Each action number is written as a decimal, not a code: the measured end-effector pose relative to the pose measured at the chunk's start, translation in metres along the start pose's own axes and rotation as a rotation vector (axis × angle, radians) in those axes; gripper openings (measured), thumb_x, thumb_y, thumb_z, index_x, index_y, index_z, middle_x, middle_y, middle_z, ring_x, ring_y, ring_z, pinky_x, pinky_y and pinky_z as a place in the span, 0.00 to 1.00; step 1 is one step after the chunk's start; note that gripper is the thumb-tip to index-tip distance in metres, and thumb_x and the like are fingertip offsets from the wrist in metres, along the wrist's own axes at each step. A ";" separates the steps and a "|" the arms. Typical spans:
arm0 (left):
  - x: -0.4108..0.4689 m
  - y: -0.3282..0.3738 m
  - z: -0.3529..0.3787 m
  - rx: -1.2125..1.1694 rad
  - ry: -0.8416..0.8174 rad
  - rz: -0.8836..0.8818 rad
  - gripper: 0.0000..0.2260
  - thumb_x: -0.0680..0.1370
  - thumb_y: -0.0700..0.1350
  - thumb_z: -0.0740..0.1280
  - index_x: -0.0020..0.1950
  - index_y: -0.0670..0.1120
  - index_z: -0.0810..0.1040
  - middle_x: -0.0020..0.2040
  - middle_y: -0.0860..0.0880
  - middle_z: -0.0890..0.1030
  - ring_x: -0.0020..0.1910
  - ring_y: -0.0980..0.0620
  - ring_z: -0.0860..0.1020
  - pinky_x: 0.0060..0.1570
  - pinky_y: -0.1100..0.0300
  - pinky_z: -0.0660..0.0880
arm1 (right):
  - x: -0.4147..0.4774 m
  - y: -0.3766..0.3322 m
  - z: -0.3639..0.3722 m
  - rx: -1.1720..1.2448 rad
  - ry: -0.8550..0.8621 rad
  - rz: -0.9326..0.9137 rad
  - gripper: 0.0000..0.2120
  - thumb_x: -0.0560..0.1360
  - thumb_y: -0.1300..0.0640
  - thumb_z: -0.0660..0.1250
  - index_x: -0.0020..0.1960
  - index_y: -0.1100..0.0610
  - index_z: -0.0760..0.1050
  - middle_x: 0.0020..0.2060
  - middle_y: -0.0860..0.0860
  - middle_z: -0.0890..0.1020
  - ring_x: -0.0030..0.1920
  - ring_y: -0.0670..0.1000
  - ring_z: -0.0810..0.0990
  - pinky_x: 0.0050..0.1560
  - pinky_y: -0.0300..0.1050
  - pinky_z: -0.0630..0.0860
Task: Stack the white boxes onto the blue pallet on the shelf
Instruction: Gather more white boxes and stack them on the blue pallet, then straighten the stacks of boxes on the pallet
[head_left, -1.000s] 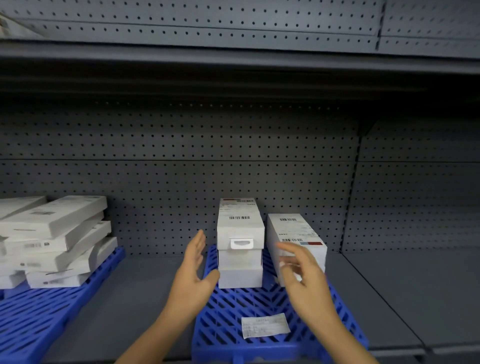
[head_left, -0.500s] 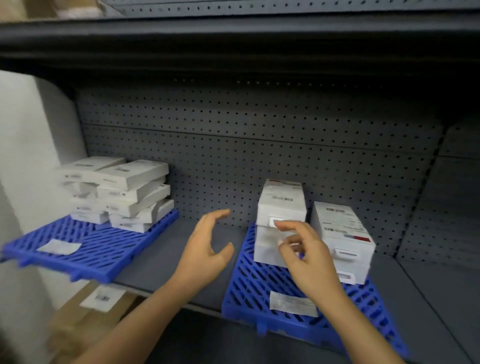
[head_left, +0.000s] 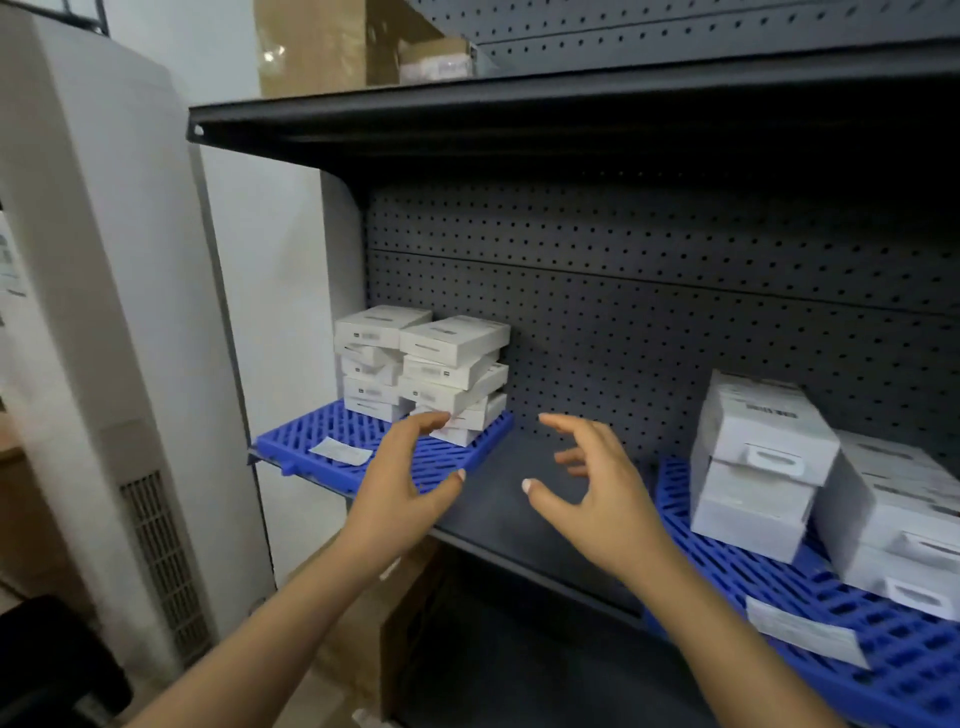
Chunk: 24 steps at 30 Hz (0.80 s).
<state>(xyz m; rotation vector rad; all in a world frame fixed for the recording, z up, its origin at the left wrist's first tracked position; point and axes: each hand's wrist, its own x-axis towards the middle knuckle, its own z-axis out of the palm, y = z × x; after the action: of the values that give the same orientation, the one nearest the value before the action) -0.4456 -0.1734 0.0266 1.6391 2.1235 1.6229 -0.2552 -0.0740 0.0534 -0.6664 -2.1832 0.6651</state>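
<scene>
Both empty, my left hand (head_left: 410, 470) and right hand (head_left: 597, 488) spread before centre-left boxes (head_left: 452, 364), likely light and stiff; grip opposite sides.

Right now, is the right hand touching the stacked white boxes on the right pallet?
Apart. Head view: a strip of shelf and blue pallet shows between the right hand and the white boxes; the hand holds nothing.

Matt cardboard boxes (head_left: 452, 340), slatted plastic pallet (head_left: 332, 434), perforated metal backboard (head_left: 649, 291).
</scene>
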 end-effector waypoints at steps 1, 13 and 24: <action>0.003 -0.009 -0.011 0.005 -0.007 0.008 0.24 0.74 0.46 0.71 0.68 0.56 0.67 0.64 0.59 0.71 0.64 0.63 0.69 0.63 0.64 0.66 | 0.003 -0.008 0.011 -0.001 0.006 0.004 0.27 0.72 0.49 0.71 0.67 0.37 0.64 0.59 0.37 0.66 0.56 0.33 0.70 0.47 0.26 0.68; 0.048 -0.088 -0.097 0.026 -0.146 0.126 0.24 0.73 0.48 0.72 0.64 0.60 0.65 0.57 0.70 0.68 0.56 0.72 0.67 0.57 0.73 0.63 | 0.031 -0.066 0.112 -0.020 0.130 0.147 0.31 0.71 0.47 0.73 0.68 0.38 0.62 0.64 0.40 0.65 0.58 0.39 0.71 0.49 0.29 0.69; 0.110 -0.130 -0.058 0.013 -0.406 -0.089 0.34 0.74 0.55 0.70 0.75 0.47 0.59 0.73 0.49 0.65 0.71 0.51 0.64 0.66 0.60 0.64 | 0.077 -0.041 0.132 -0.031 0.090 0.426 0.43 0.69 0.41 0.73 0.76 0.45 0.54 0.73 0.44 0.62 0.70 0.46 0.65 0.66 0.44 0.68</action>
<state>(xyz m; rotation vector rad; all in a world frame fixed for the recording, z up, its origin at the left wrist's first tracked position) -0.6188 -0.1248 0.0207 1.6746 1.9682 1.1333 -0.4121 -0.0879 0.0411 -1.1728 -1.9859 0.7989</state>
